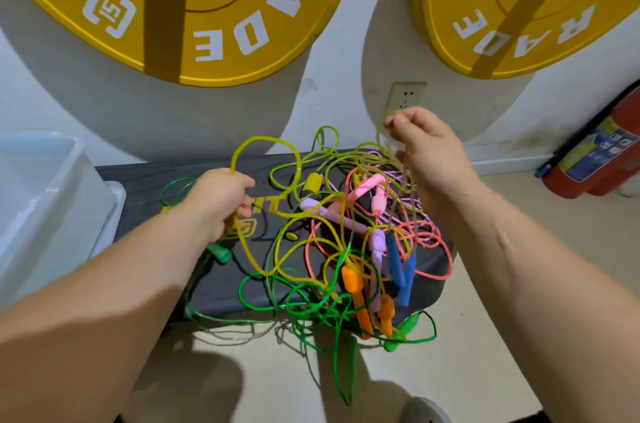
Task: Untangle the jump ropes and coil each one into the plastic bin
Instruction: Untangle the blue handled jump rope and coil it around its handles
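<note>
White wall (339,41), yellow plates (207,7), beige floor (519,284), extinguisher (595,152).

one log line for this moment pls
phase: untangling | left hand: grips yellow rope loop | right hand: pinches raised strand of tangle | tangle: on bench | bin: at left

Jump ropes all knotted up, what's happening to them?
A person is untangling a pile of jump ropes on a dark platform. The left hand grips a loop of yellow rope, while the right hand pinches a thin green strand lifted above the pile. No rope shows in the plastic bin yet.
</note>
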